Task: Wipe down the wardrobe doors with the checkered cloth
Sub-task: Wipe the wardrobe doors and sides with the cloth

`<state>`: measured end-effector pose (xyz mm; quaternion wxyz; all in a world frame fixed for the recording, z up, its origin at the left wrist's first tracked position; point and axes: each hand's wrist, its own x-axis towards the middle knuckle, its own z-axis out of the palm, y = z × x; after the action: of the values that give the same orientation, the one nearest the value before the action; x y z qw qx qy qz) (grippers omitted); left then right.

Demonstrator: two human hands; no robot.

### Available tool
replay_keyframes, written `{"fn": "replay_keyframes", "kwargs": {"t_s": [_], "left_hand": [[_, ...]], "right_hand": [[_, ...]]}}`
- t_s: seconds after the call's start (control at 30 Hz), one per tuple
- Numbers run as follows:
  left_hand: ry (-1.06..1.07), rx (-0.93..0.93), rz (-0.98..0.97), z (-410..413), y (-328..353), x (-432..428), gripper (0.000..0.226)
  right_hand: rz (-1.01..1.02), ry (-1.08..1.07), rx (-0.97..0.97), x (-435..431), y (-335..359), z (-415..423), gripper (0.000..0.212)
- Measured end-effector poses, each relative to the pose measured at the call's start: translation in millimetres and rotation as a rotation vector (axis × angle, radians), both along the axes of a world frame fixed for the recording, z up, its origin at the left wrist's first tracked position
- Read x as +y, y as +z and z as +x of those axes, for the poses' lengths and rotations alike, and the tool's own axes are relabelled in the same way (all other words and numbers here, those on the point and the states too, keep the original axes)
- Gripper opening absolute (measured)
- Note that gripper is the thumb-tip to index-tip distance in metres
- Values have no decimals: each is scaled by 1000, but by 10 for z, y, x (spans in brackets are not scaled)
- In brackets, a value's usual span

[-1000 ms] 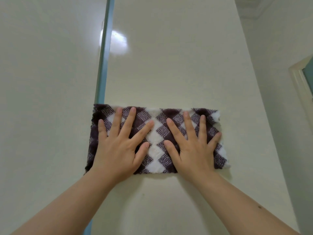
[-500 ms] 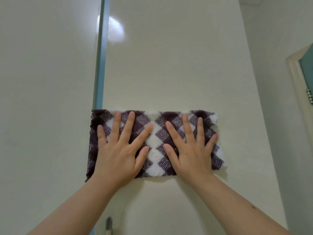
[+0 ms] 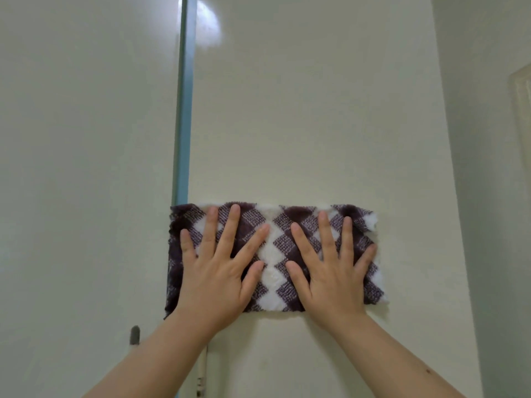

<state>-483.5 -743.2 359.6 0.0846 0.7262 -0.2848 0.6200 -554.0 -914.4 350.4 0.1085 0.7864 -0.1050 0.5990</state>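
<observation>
cloth: dark purple-and-white checkered terry cloth [image 3: 271, 254], a wide rectangle spread flat against the pale cream right wardrobe door [image 3: 301, 110].
cloth left end: laps over the narrow teal-blue vertical strip [image 3: 184, 96] between the doors and reaches about the edge of the pale cream left wardrobe door [image 3: 86, 139].
cloth right end: stops short of the right door's right edge; the top right corner looks slightly rumpled.
left hand [image 3: 215, 280]: palm flat on the cloth's left half, fingers straight and spread, thumb out toward the middle. It grasps nothing, only presses.
right hand [image 3: 333, 277]: the same on the right half, palm down with splayed straight fingers and thumb pointing in. No pinch, no curl.
hand spacing: side by side, thumbs near each other but apart, with a band of cloth showing between them.
forearms: bare, coming in from the near left and near right corners.
handles: a small grey handle tip [image 3: 134, 334] sits on the left door near the left forearm. A slim cream handle [image 3: 202, 374] sits on the right door's left edge, partly hidden by that forearm.
glare: a bright light reflection [image 3: 208, 24] on the right door, far end, just right of the strip.
right side: a plain pale wall [image 3: 488, 168] with a cream frame edge [image 3: 521, 96] at the far right border.
</observation>
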Motion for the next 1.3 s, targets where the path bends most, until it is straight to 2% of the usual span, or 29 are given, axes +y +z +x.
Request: {"fn": "replay_keyframes", "kwargs": {"t_s": [0.17, 0.37, 0.6, 0.83, 1.3], "left_hand": [[0, 3, -8, 2, 168, -27, 51], [3, -38, -20, -23, 821, -130, 54], [-8, -34, -8, -60, 1529, -241, 53], [-25, -72, 34, -74, 2123, -361, 53], [-62, -176, 36, -106, 2614, -647, 55]], "right_hand": [[-9, -2, 2, -67, 225, -1, 56], [-1, -1, -23, -171, 873, -40, 62], [49, -18, 0, -264, 1523, -101, 58], [99, -17, -62, -370, 2033, -126, 56], [126, -1, -154, -607, 2432, -199, 53]]}}
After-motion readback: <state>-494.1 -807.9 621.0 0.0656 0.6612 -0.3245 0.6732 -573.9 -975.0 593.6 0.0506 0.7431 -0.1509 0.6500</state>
